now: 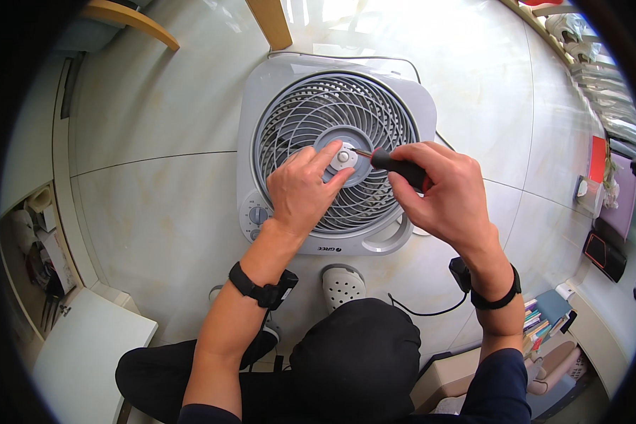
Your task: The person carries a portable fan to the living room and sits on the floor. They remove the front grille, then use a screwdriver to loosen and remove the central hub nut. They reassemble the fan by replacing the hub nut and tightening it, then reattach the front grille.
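A grey box fan (258,92) lies flat on the floor in front of me, its round slatted grille facing up. At the grille's centre is a small white disc (343,157) with a raised middle. My left hand (298,185) reaches over the grille, its thumb and index finger closed on the disc's edges. A screwdriver (403,169) with a black and red handle is gripped in my right hand (446,192). Its shaft points left, and the tip meets the disc near my left fingertips. Whether a screw sits under the tip is too small to tell.
A cord (417,67) runs behind the fan, by a wooden leg (270,25). An open drawer (28,247) with utensils is at left, above a white panel (92,357). A light clog (343,286) is near the fan's front edge. Books (537,321) stand at lower right.
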A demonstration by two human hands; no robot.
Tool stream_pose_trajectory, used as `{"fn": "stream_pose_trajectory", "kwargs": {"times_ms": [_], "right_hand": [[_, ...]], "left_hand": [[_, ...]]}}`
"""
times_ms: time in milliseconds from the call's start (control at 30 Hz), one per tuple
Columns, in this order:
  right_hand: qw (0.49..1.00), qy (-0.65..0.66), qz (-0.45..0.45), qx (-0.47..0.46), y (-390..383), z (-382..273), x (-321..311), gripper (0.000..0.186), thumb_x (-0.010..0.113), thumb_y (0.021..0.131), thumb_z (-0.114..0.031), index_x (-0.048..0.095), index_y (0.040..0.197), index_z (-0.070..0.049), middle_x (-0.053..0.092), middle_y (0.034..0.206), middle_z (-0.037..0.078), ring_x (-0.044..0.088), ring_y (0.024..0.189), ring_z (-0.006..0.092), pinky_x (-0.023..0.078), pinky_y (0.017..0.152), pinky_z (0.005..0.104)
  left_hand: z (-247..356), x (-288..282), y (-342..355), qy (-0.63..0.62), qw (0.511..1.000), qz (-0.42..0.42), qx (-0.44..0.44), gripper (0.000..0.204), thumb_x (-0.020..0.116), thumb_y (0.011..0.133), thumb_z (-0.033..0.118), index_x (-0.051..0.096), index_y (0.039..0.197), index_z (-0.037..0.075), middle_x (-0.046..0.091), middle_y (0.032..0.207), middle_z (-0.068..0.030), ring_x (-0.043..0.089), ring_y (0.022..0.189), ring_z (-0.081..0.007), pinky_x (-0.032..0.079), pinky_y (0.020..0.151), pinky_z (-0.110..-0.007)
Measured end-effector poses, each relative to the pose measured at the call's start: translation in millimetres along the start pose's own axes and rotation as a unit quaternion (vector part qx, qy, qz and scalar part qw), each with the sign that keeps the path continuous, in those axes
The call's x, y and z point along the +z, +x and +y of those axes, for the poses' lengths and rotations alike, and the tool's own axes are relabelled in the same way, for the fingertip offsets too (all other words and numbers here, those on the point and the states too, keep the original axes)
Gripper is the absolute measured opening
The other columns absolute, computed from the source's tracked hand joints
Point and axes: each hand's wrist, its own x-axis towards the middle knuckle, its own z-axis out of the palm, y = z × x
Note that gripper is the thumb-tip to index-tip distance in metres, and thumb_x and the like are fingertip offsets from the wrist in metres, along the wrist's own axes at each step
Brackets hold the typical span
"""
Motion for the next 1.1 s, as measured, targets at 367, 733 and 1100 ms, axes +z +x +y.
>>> {"fn": "stream_pose_trajectory", "kwargs": {"times_ms": [367, 733, 1100], "right_hand": [[0.999, -0.022, -0.027, -0.015, 8.3, -2.1, 2.8, 0.020, 0.078, 0.082, -0.010, 0.077, 0.101, -0.005, 0.073, 0.083, 0.010, 0.066, 0.059, 0.0213, 0.053, 0.058, 0.0312], [0.987, -0.104, -0.097, -0.075, 33.8, -21.5, 1.4, 0.024, 0.072, 0.079, -0.005, 0.070, 0.103, -0.005, 0.066, 0.089, 0.011, 0.066, 0.065, 0.0303, 0.054, 0.062, 0.0393], [0.929, -0.282, -0.147, -0.188, 63.9, -52.3, 13.4, 0.016, 0.071, 0.089, -0.013, 0.061, 0.099, -0.006, 0.062, 0.069, 0.013, 0.066, 0.059, 0.0306, 0.051, 0.052, 0.0396]], "left_hand": [[-1.6, 2.9, -1.7, -0.015, 1.000, 0.010, -0.002, 0.045, 0.091, 0.077, 0.035, 0.080, 0.117, 0.018, 0.061, 0.074, -0.0043, 0.064, 0.065, -0.0252, 0.050, 0.058, -0.039], [-2.6, 3.7, -0.3, -0.026, 0.999, 0.022, 0.007, 0.045, 0.090, 0.078, 0.035, 0.079, 0.118, 0.018, 0.060, 0.073, -0.0042, 0.062, 0.064, -0.0250, 0.050, 0.057, -0.038], [-7.9, 9.0, -4.2, -0.014, 1.000, 0.024, 0.006, 0.051, 0.094, 0.069, 0.028, 0.073, 0.114, 0.020, 0.061, 0.076, -0.0019, 0.068, 0.069, -0.0228, 0.054, 0.056, -0.038]]}}
